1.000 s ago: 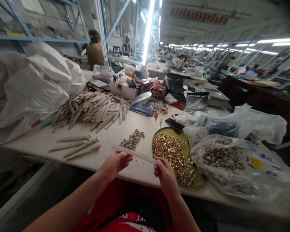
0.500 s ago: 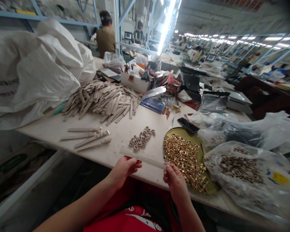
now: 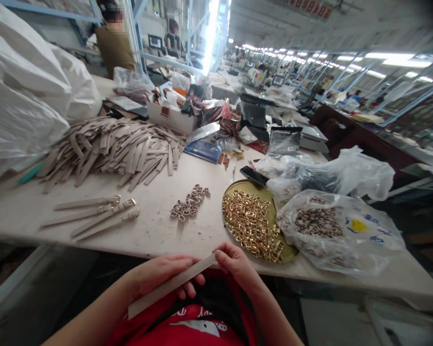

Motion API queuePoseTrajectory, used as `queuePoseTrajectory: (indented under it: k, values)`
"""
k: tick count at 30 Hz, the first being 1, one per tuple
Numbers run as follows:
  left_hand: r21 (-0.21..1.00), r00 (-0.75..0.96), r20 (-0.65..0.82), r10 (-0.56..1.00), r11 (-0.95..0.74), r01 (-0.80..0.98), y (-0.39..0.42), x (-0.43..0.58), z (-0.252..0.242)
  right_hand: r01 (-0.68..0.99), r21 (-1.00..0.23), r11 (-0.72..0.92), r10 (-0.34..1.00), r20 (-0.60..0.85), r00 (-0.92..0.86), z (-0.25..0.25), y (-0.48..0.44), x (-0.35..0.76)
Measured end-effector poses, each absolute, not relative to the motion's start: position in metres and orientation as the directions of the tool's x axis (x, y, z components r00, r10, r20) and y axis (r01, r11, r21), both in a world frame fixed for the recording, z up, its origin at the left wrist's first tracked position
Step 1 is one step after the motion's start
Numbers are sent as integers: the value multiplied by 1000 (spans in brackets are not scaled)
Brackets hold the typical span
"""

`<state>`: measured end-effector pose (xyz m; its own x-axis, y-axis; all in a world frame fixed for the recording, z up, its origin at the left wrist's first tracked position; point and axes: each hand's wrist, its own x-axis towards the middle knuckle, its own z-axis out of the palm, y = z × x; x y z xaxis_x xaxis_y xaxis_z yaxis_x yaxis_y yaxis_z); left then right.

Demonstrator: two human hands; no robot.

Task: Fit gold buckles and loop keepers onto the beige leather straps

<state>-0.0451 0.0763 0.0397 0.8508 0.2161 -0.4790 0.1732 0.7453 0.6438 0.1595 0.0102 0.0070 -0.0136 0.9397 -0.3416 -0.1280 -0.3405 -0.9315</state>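
Pinching a flat beige strap (image 3: 168, 283) — left hand (image 3: 159, 276), right hand (image 3: 234, 262), fingers closed on it.

The person wears a red shirt (image 3: 155, 327) with white print (image 3: 202, 327), a black part (image 3: 212, 293) above it, and the forearms (image 3: 90, 307) are bare.

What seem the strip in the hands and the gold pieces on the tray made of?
The strip looks like matte beige leather or imitation leather, from its dull, soft-looking surface; which one is unclear. The gold pieces look like gold-plated metal, from their bright, mirror-like reflections.
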Motion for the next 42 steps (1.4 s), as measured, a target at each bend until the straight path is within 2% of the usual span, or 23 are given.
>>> queuePoseTrajectory:
  k: [3,5,8,10,14,18,22,29,32,36,42]
  values:
    - [765,743,-568,355,560,318,71,-27,33,107,-963,-246,969,-244,32,5,21,169]
    - [803,652,-568,502,511,307,73,-22,28,323,-934,-152,983,-107,152,7,32,188]
    - [819,599,-549,583,517,247,78,-20,22,629,-772,-91,953,116,280,17,52,216]
    - [818,584,-545,602,536,210,81,-21,21,744,-667,-46,952,195,234,21,67,218]
    - [834,505,-522,687,536,132,85,-23,19,831,-546,103,985,175,-7,16,98,184]
    - [840,449,-513,731,536,88,85,-31,12,891,-426,155,988,91,-128,-3,125,146]
    - [845,403,-516,756,528,90,81,-41,5,908,-392,149,989,38,-146,-14,136,136]
    - [852,398,-514,760,505,136,78,-35,1,879,-463,109,992,-11,-128,-15,119,139]
    - [869,394,-486,780,479,122,76,-31,-1,839,-540,65,995,-27,-94,-16,116,139]
    - [916,389,-401,830,348,200,74,-30,0,724,-690,-8,998,-49,-36,-17,111,141]
    - [952,380,-216,900,108,285,73,-25,16,381,-918,-112,988,-145,-59,-7,82,139]
